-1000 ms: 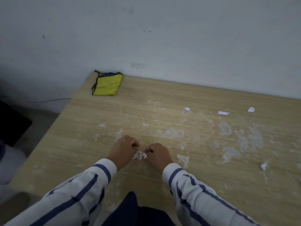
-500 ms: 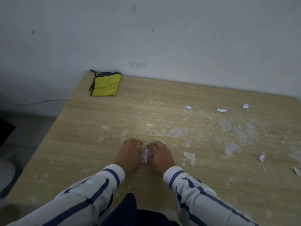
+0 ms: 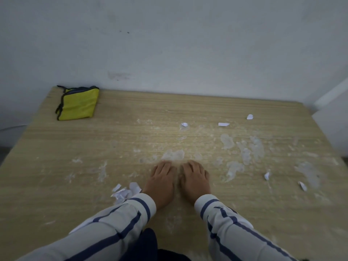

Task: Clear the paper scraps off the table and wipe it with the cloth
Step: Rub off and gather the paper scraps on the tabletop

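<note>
Scrap-gathering step: left hand [image 3: 162, 182] and right hand [image 3: 194, 180] lie flat on the table [image 3: 56, 176], side by side, fingers straight, gripping nothing. A pile [image 3: 125, 192] sits just left of the left hand. Loose scraps [image 3: 267, 175] dot the right side, so reach there next. The cloth [image 3: 78, 103] waits in the far-left corner.

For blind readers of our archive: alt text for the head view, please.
The left hand and right hand rest palm-down, side by side, on a smeared light wooden table. A pile of torn white paper scraps lies beside the left wrist, with loose scraps scattered to the right. A folded yellow cloth sits at the far left corner.
</note>
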